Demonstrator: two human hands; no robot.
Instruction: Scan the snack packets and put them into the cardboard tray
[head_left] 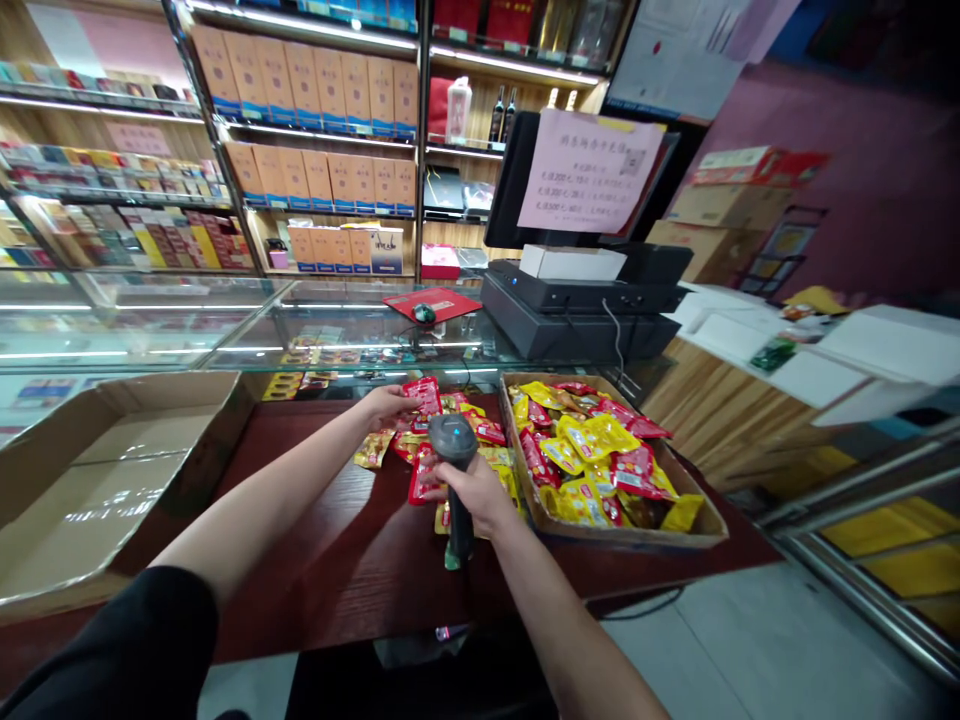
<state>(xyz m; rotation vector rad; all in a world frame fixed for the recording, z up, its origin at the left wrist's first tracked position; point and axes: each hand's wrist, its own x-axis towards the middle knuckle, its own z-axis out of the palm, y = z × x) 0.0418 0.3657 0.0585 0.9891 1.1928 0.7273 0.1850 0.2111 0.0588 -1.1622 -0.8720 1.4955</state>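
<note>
My right hand (480,492) is wrapped round the handle of a black barcode scanner (453,438), held upright above the dark red counter (322,530). With closed fingers, my left hand (386,404) grips the edge of a red snack packet (424,396), just left of the scanner's head. Beneath and around both hands lies a loose pile of red and yellow snack packets (484,428), partly hidden by the scanner and my right hand. One yellowish packet (373,450) rests at the pile's left edge.
A cardboard tray (705,535) full of red and yellow packets stands to the right. Another cardboard tray (180,460) sits at the left. Behind are a glass display counter (247,340), a mouse (424,313) on a red mat (454,303), and a monitor (514,180).
</note>
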